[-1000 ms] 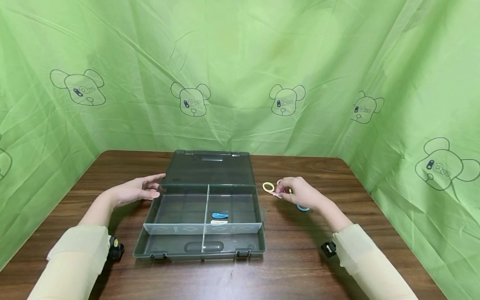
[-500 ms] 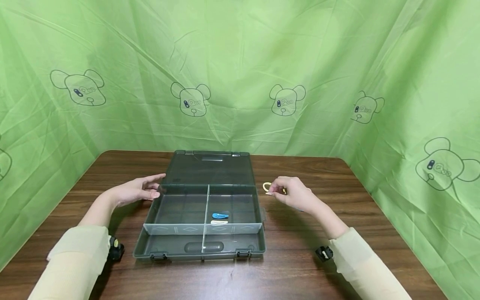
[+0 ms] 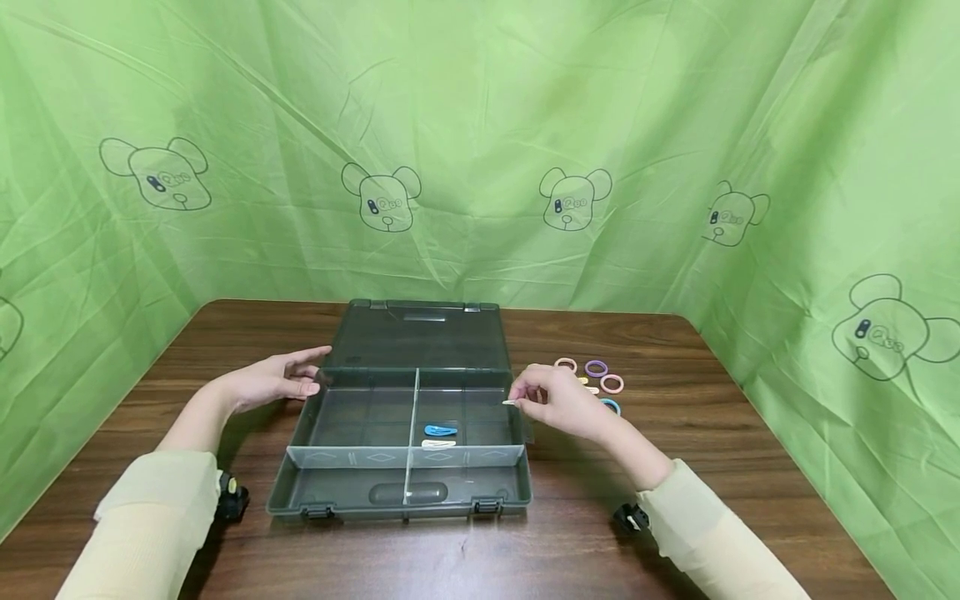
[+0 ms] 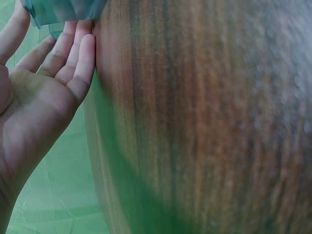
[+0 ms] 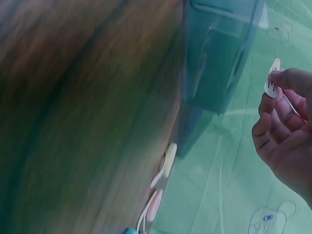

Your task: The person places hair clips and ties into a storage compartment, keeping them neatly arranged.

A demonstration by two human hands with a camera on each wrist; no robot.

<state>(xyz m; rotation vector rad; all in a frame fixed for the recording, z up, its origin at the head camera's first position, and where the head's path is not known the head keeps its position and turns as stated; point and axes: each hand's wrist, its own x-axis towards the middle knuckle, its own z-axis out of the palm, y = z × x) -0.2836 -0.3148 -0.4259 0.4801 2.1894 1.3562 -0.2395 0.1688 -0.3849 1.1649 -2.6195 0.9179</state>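
Steadying the organiser box (image 3: 408, 433) at its far-left corner, the left hand (image 3: 273, 382) is lying with fingers straight and relaxed, fingertips touching the box's edge and gripping nothing; keeping that light brace on would seem wise, since the box looks like thin, smooth plastic that could slide on the polished wood-grain counter (image 3: 585, 533). Just right of that hand the box is sitting open, smoky and translucent, rectangular, with clear dividers and its lid folded back flat. Inside the right compartment, just left of and below the right hand, a glossy blue hair clip (image 3: 440, 431) and a white hair clip (image 3: 438, 445) are lying side by side, both slim and teardrop-shaped. The right hand (image 3: 558, 402) is pinching a small pale hair clip (image 5: 271, 84) between thumb and fingertips, hovering at the box's right wall; lowering it low and flat beside the others, I judge, would stop the light piece bouncing. Beyond that hand, round soft-looking hair rings (image 3: 597, 367) in pink, purple and blue are resting on the counter.
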